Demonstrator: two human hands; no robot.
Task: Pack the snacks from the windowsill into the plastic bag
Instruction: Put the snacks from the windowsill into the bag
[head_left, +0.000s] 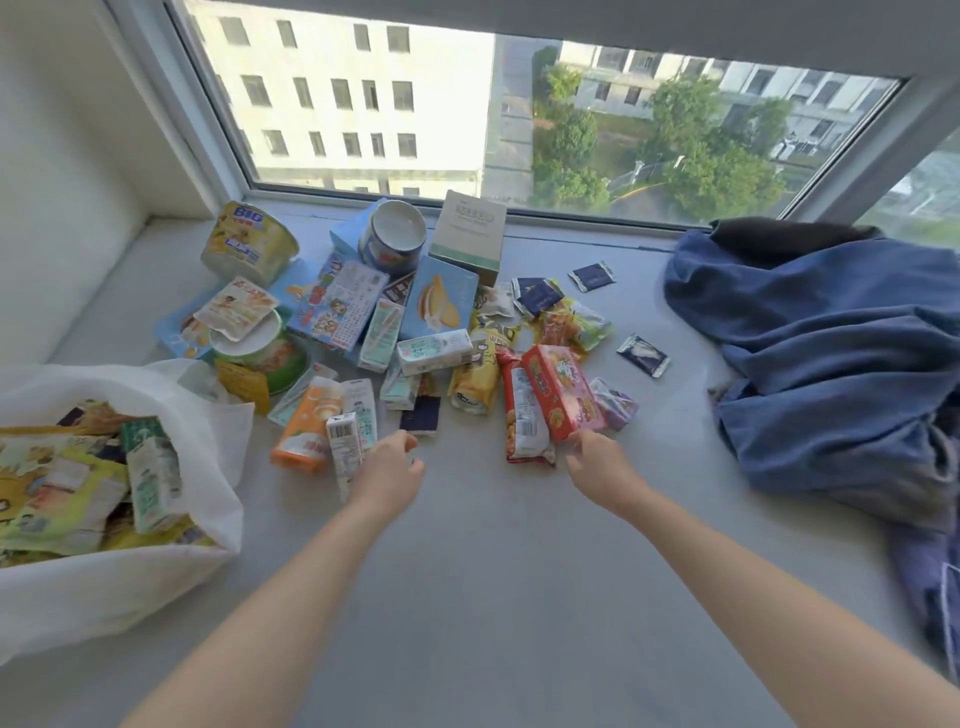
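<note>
The snacks lie in a loose heap on the pale grey windowsill (467, 545) below the window, between a white translucent plastic bag (156, 577) at the left and a crumpled blue cloth (831, 338) at the right. The bag stands open on the sill, already holding many yellow and green packets and a green-and-white carton. At the near edge of the heap the left hand (387, 470) has its fingers curled around a small white drink carton with a barcode (343, 447), gripping it upright just beside an orange snack packet (306, 431). The right hand (597, 462) reaches to the near end of a red rectangular snack box (561, 389) and its fingers close on that corner; the box leans on a red-and-white packet of snacks (524, 421). Farther back sit a yellow crinkled packet (475, 384), a light blue box with a durian picture (439, 301), a yellow round noodle tub (249, 244) and a beige cardboard box (470, 234). Dark navy sachets (644, 353) lie scattered between the heap and the cloth.
</note>
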